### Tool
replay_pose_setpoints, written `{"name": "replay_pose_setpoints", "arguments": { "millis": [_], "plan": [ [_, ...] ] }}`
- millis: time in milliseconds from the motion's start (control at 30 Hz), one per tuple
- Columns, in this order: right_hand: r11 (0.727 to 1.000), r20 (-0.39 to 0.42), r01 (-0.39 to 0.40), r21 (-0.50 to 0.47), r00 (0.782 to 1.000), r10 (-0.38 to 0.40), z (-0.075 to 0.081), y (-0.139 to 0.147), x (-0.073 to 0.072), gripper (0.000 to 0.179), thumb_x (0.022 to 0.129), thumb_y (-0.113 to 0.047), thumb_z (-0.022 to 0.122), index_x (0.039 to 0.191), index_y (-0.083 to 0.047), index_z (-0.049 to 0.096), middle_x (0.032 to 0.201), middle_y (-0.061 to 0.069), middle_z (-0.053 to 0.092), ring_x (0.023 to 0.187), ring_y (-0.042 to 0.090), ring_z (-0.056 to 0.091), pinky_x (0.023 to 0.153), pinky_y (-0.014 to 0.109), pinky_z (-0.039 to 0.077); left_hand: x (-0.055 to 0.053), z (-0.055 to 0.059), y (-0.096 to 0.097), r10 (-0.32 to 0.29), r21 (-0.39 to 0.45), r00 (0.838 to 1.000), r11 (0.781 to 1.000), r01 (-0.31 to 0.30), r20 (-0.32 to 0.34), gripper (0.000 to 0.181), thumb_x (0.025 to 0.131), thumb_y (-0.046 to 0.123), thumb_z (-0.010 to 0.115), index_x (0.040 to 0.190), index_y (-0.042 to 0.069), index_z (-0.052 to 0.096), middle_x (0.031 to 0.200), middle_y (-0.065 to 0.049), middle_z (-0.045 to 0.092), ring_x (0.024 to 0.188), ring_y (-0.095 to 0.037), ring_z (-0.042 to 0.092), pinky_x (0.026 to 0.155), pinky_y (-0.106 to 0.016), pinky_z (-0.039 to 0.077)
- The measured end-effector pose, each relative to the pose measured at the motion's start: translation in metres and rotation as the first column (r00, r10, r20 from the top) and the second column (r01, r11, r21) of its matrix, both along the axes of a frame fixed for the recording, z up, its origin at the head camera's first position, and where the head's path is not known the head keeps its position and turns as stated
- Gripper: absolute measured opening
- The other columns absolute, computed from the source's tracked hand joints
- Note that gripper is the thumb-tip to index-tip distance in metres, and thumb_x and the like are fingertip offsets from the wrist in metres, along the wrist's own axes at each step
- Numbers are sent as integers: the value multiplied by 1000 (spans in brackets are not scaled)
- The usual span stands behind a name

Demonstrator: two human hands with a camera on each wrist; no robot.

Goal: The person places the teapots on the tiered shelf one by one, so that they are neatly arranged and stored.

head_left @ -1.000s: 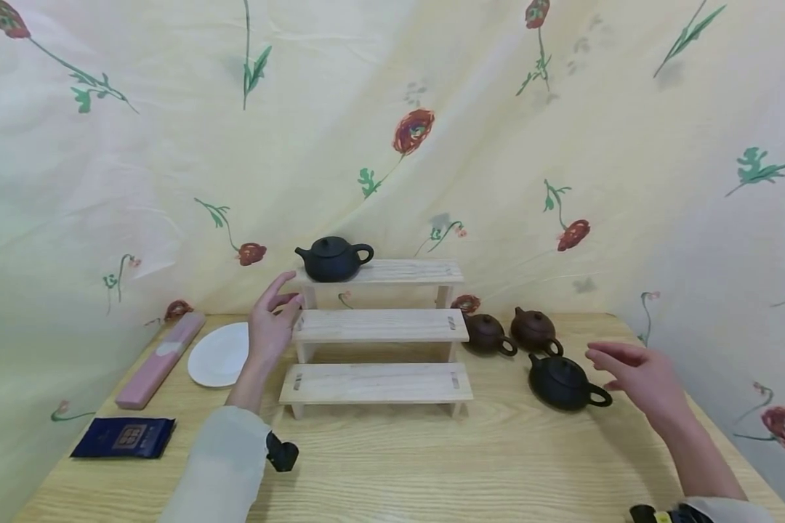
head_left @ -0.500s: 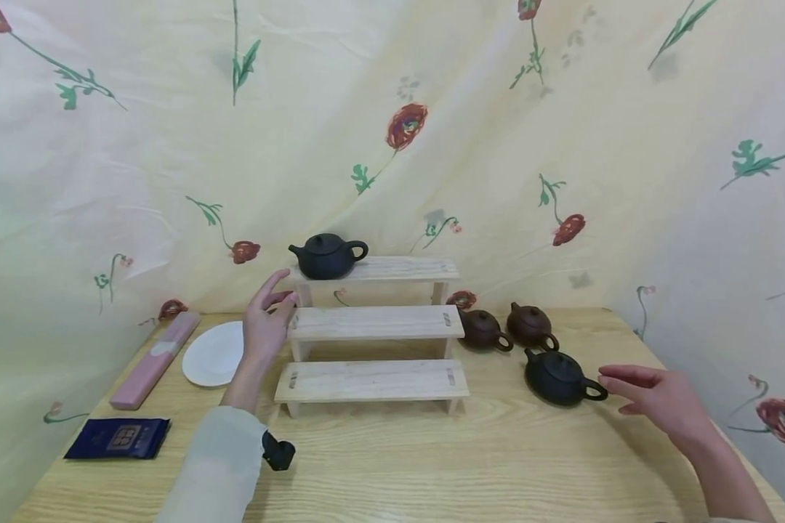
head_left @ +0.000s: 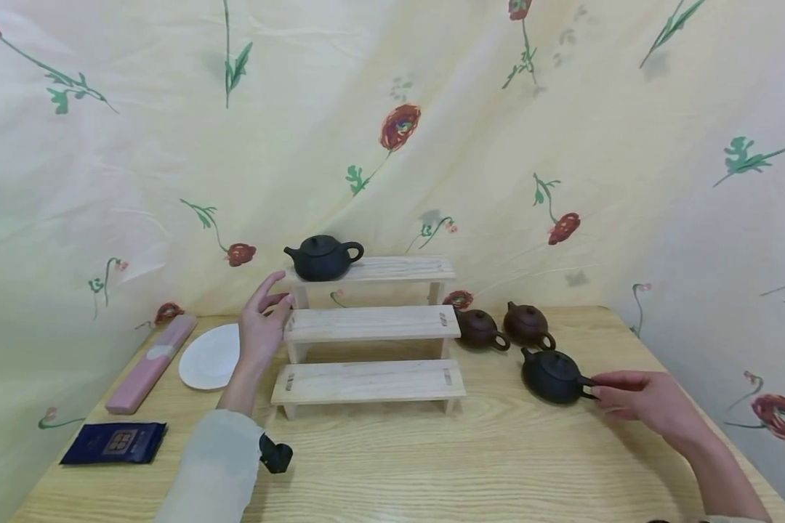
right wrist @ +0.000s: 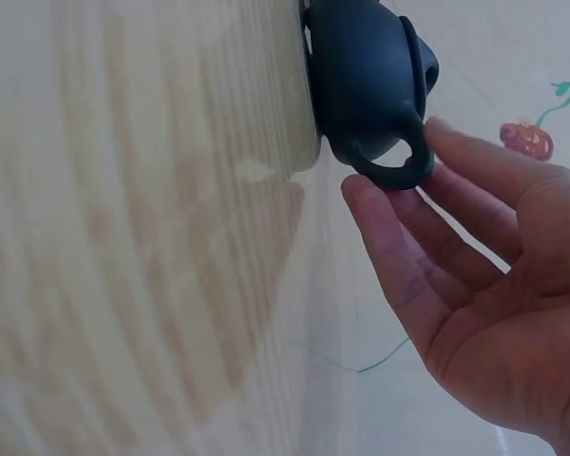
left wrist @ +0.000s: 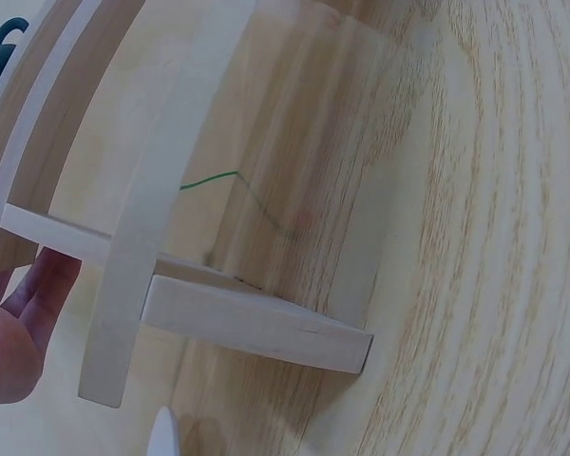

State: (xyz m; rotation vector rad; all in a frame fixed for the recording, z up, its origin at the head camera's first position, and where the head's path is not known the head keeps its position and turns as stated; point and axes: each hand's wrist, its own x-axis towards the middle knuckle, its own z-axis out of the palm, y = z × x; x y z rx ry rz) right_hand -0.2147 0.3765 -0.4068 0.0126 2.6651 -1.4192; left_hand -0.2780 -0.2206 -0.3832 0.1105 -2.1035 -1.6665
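In the head view my right hand (head_left: 647, 407) is at the handle of a black teapot (head_left: 552, 376) on the table's right side. The right wrist view has the thumb and fingers on either side of that looped handle (right wrist: 399, 171). My left hand (head_left: 262, 334) touches the left end of a three-tier pale wooden stand (head_left: 373, 323), index finger up by the top tier and thumb beside the middle one. Its fingers (left wrist: 52, 285) reach behind the stand's side rail in the left wrist view. Another black teapot (head_left: 322, 259) sits on the top tier's left end.
Two dark brown teapots, one nearer (head_left: 477, 329) and one farther (head_left: 526, 324), stand between the stand and the black teapot. At the left lie a white plate (head_left: 209, 359), a pink case (head_left: 150, 367) and a dark blue packet (head_left: 114, 443). A floral cloth (head_left: 340, 145) hangs behind.
My right hand has come down and in to the black teapot's handle, from just above and right of it. The left hand stays at the stand; the head view has shifted slightly.
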Motion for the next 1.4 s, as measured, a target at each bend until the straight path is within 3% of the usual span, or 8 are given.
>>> {"name": "replay_pose_setpoints", "arguments": {
  "millis": [333,733,1067,1400],
  "plan": [
    [1000,42,-21,-12,999,22,0,-5,-2,44,107,-11,62,134,24,56,111,23,78,89,17,80,79,30,63,-2,-3,-1,1,-16,1000,1000,-1,-5,44,106,20,66,148,33,62,124,-16,73,102,-13,66,80,-13,50],
    [998,35,-21,-55,999,23,-3,-4,-1,40,106,-7,60,131,25,58,110,23,79,89,15,80,82,32,64,-1,-3,0,-8,-16,1000,1000,8,-12,44,106,22,67,148,33,62,124,-17,74,102,-9,65,82,-12,49],
    [996,41,-13,-87,999,17,-5,-2,-1,39,106,-5,61,130,25,58,111,22,78,91,15,80,83,33,64,-1,-2,0,-15,-12,1000,1000,15,-4,45,106,22,66,149,33,60,127,-17,72,113,-22,65,87,-13,47],
    [996,-14,-21,-82,1000,20,1,-7,-4,40,106,-6,63,132,24,59,110,19,79,90,11,79,83,32,64,0,-2,-1,-9,-12,1000,1000,9,-12,45,106,21,66,149,33,61,126,-17,72,112,-24,66,83,-11,48]
  ]
}}
